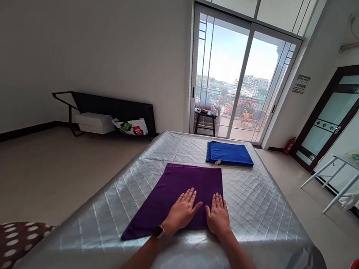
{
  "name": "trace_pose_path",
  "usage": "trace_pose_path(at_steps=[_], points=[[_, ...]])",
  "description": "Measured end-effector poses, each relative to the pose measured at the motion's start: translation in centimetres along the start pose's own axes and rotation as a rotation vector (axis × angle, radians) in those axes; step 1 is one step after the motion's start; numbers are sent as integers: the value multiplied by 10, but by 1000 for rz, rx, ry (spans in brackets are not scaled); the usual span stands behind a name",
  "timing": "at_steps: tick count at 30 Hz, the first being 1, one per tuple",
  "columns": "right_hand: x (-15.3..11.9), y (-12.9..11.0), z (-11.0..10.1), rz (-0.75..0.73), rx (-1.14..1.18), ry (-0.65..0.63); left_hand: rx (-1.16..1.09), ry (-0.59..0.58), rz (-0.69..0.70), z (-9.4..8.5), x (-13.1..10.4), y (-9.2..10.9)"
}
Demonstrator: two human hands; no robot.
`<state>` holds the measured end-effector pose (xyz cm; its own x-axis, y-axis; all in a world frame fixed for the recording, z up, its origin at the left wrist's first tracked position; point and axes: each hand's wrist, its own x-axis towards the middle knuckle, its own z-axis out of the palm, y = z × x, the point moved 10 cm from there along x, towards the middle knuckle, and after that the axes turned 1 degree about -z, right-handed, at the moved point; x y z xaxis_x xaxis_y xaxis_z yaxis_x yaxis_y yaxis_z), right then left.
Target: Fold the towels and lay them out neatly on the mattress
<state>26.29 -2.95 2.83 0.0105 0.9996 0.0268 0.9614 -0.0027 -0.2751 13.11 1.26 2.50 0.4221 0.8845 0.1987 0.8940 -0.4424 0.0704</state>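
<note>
Our left hand (183, 211) and right hand (217, 215) rest open and flat, gripping nothing, on the purple cloth (163, 199); uneven dragging could ruck it against the silver cover (250, 202).

So the purple cloth (172, 187) is folded, lying pretty flat on the silvery quilted cover (255, 212), and both hands are on it. One near corner pokes out in a point toward the left. Its far edge is fairly straight, with a layer edge showing there.
</note>
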Motion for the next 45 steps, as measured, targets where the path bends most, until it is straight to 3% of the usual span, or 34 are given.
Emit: trace_pose_path(at_steps=[3, 4, 6, 9, 15, 18, 20, 26, 31, 32, 34, 38, 41, 43, 45], points=[[-2, -1, 3, -45, -8, -21, -79, -23, 183, 9, 8, 71], [-2, 0, 5, -57, -9, -27, -94, -28, 208, 11, 8, 83], [-1, 1, 7, -62, -9, -28, -112, -38, 213, 14, 6, 88], [1, 3, 6, -31, -2, 1, -80, -60, 155, 19, -7, 53], [0, -2, 2, -14, 24, 19, 108, -4, -113, 20, -68, -93], [-1, -4, -3, -8, 33, 15, 170, 19, -195, 18, -95, -140], [-3, -5, -7, -11, 42, 16, 189, 26, -202, 14, -103, -147], [-22, -2, -12, 1, 79, 12, 175, 62, -235, -2, -109, -133], [-34, 0, -5, 13, 135, 32, 189, 123, -464, -8, -120, -147], [-34, -1, -5, 10, 140, 33, 186, 154, -469, -12, -117, -140], [-34, -2, -6, 7, 143, 37, 158, 199, -362, -18, -100, -104], [-34, -3, -8, -5, 136, 38, 67, 142, 43, -16, -42, 13], [-33, -2, -6, -41, 114, 45, 10, 65, 225, -2, -8, 78], [-33, -2, -4, -65, 104, 52, 10, 13, 303, 11, 3, 99], [-32, -2, -2, -74, 109, 58, 35, -16, 315, 22, 4, 96]])
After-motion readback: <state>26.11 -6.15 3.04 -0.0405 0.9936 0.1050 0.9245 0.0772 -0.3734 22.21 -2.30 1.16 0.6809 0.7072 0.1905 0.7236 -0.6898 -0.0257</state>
